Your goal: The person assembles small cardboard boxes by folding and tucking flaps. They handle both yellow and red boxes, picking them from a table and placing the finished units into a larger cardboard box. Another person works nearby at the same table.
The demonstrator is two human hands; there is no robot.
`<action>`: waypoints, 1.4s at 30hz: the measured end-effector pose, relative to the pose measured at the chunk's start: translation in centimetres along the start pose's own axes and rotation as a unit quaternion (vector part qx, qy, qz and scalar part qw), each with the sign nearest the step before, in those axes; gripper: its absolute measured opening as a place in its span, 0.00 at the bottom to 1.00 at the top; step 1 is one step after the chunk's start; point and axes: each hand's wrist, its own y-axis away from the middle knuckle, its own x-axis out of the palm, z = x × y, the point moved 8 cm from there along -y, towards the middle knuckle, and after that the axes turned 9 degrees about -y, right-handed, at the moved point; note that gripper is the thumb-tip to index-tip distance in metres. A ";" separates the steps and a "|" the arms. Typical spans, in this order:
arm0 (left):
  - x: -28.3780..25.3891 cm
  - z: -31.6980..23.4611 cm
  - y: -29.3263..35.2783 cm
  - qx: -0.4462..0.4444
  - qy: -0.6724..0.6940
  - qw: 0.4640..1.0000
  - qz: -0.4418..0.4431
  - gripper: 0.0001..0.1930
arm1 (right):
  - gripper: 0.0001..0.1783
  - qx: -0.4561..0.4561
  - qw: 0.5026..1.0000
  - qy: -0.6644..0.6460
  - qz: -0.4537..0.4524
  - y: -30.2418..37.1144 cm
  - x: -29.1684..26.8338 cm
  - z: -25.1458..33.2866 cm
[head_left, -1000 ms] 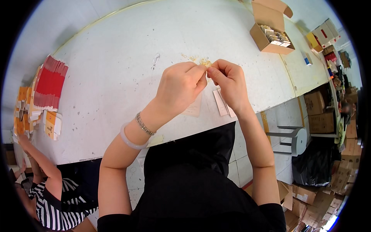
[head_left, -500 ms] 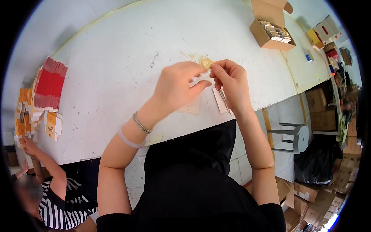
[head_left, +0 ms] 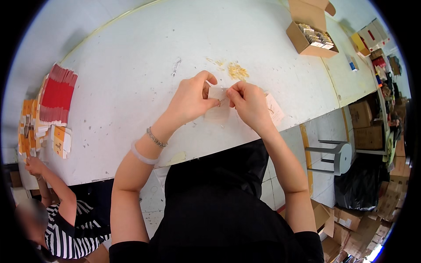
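Observation:
A small white card (head_left: pixel 218 113) stands tilted up between my hands. My left hand (head_left: pixel 191 98) holds its left side, the thumb at the card's face and the index finger arched away. At the card's upper right edge, my right hand (head_left: pixel 251 104) is closed in a pinch; whatever is between those fingertips is too small to make out. Just beyond lies a heap of small gold pins (head_left: pixel 237 71), with several strays (head_left: pixel 218 62) to its left. A pale pinkish card (head_left: pixel 274 109) rests on the table beside my right hand, with thin pin-like pieces on it.
An open cardboard box (head_left: pixel 312 40) filled with cards stands at the far right of the white table (head_left: pixel 131 79). Red and orange folded packaging (head_left: pixel 57 94) is stacked at left, near a co-worker's hand (head_left: pixel 35 166). A grey stool (head_left: pixel 342 158) stands right of the table.
Both hands have come back from the gold heap toward me. The white card, flat on the table before, is now raised in my left hand. My right hand has moved to its edge.

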 end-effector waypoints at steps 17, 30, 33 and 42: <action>-0.4 -4.5 1.2 0.099 -0.033 0.992 -0.070 0.09 | 0.09 -0.035 0.995 0.033 -0.084 0.6 -2.5 2.5; 6.6 -8.1 -2.4 0.043 0.293 0.954 0.042 0.07 | 0.02 -0.143 0.978 0.007 -0.150 0.6 -10.1 1.3; 7.0 -7.3 -3.7 0.081 0.121 0.989 0.032 0.07 | 0.05 -0.097 0.990 0.027 -0.100 0.2 -10.2 -2.8; 3.3 -0.8 -6.9 0.019 -0.239 0.971 -0.013 0.06 | 0.03 -0.282 0.942 0.119 -0.139 1.9 -8.4 -4.5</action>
